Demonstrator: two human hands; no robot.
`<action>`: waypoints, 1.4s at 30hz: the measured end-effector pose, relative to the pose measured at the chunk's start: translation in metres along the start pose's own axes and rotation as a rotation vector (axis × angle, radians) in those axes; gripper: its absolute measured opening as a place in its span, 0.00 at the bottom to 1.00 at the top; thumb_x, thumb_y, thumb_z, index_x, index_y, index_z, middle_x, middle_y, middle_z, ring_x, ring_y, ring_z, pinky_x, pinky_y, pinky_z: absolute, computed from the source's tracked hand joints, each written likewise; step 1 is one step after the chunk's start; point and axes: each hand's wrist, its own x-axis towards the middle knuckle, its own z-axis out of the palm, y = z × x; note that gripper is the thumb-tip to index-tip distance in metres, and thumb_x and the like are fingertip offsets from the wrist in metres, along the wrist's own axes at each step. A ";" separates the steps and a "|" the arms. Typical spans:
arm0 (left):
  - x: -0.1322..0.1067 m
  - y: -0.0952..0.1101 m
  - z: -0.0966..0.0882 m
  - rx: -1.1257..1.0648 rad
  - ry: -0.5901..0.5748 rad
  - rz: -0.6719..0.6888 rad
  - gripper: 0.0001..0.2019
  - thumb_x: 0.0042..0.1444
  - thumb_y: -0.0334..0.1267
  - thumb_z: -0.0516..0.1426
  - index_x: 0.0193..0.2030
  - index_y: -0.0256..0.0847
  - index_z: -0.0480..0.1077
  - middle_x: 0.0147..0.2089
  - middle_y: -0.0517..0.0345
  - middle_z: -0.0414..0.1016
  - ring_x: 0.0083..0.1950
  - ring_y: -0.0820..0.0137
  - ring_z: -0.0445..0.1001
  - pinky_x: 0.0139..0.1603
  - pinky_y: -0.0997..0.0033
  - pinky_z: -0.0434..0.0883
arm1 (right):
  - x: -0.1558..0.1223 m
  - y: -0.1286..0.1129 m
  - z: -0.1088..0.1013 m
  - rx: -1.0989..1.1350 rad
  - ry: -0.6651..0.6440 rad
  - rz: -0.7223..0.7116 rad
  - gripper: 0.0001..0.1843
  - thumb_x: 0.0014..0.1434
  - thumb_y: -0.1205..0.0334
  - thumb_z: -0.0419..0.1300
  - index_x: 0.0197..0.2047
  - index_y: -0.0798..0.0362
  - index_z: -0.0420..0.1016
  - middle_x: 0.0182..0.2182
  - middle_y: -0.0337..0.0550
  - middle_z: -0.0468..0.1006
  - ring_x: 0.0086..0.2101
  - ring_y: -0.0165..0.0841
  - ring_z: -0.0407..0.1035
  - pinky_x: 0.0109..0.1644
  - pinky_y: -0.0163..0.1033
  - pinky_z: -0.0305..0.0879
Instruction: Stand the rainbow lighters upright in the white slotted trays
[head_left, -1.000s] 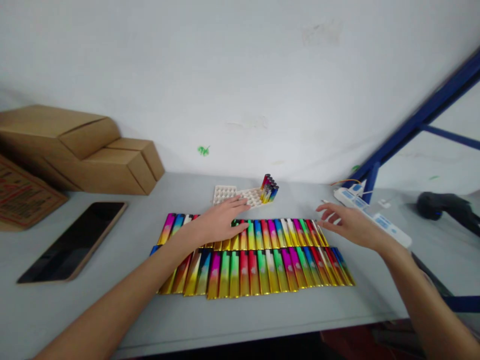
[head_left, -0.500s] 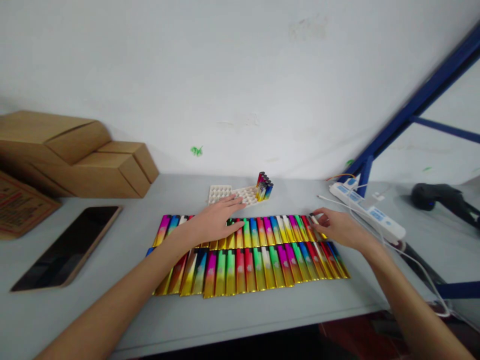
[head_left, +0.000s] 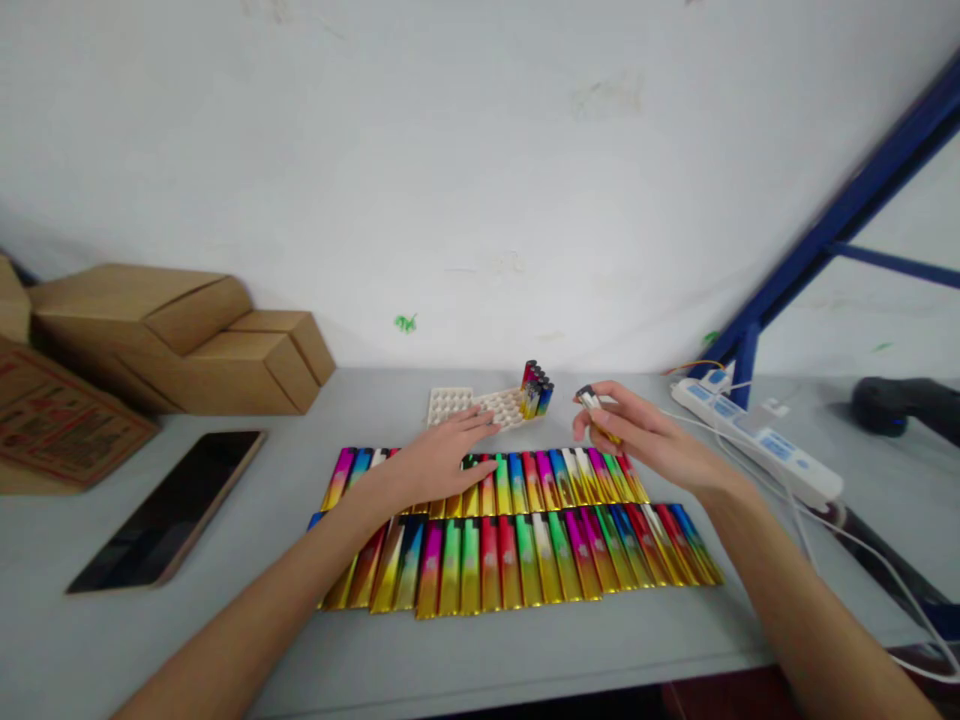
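Note:
Many shiny lighters with gold lower ends and coloured upper ends lie side by side in two rows, an upper row and a lower row. My left hand, fingers stretched out, rests over the left part of the upper row and hides some of it. Its fingertips reach the white holed tray behind. Several lighters stand upright in a cluster at the tray's right end. Raised above the right end of the upper row, my right hand grips a silver-and-gold lighter between thumb and fingers.
Cardboard boxes stand at the left, with a dark phone in front. A white power strip with cables lies at the right, near a blue metal frame and a black device. A wall closes the back.
My right hand has lifted a lighter from the right end of the upper row and carried it left and up toward the tray. The left hand stays in place; the view has shifted slightly.

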 end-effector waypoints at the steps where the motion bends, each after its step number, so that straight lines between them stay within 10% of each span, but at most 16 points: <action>1: 0.000 0.000 0.000 -0.003 0.002 0.000 0.32 0.70 0.55 0.48 0.72 0.38 0.61 0.76 0.47 0.56 0.78 0.56 0.51 0.77 0.51 0.52 | 0.006 0.000 0.005 0.054 -0.009 0.001 0.18 0.73 0.46 0.50 0.55 0.47 0.68 0.34 0.38 0.71 0.28 0.29 0.58 0.33 0.39 0.57; 4: 0.000 -0.001 0.000 -0.012 0.002 0.004 0.32 0.70 0.56 0.48 0.72 0.38 0.61 0.76 0.47 0.56 0.78 0.55 0.52 0.77 0.50 0.52 | 0.019 0.007 0.016 0.122 0.028 -0.009 0.24 0.74 0.43 0.45 0.50 0.51 0.73 0.27 0.34 0.60 0.27 0.30 0.55 0.34 0.40 0.55; 10: 0.002 -0.002 0.002 -0.002 0.001 0.013 0.31 0.70 0.55 0.49 0.72 0.37 0.62 0.77 0.47 0.55 0.78 0.56 0.51 0.77 0.50 0.52 | 0.015 0.024 0.030 0.115 0.117 -0.101 0.14 0.68 0.46 0.59 0.46 0.48 0.68 0.31 0.35 0.70 0.29 0.29 0.65 0.35 0.38 0.61; 14: 0.002 -0.002 0.002 -0.006 0.002 0.021 0.30 0.70 0.54 0.49 0.72 0.38 0.62 0.77 0.48 0.55 0.78 0.56 0.51 0.77 0.51 0.52 | 0.011 0.027 0.036 0.139 0.140 -0.056 0.16 0.68 0.44 0.58 0.49 0.45 0.63 0.25 0.29 0.66 0.21 0.26 0.52 0.24 0.35 0.49; 22: 0.003 0.000 0.001 -0.020 0.003 -0.003 0.31 0.69 0.55 0.49 0.72 0.39 0.62 0.76 0.48 0.56 0.78 0.56 0.51 0.77 0.50 0.52 | 0.012 0.030 0.047 -0.320 0.290 -0.069 0.25 0.67 0.46 0.57 0.25 0.50 0.56 0.22 0.31 0.51 0.24 0.26 0.48 0.28 0.36 0.45; 42: 0.002 0.000 0.001 -0.031 0.018 0.004 0.30 0.69 0.55 0.49 0.71 0.39 0.62 0.76 0.48 0.57 0.78 0.55 0.51 0.77 0.49 0.53 | 0.012 0.031 0.052 -0.375 0.349 -0.088 0.21 0.66 0.52 0.56 0.25 0.50 0.56 0.22 0.30 0.51 0.24 0.26 0.47 0.28 0.36 0.46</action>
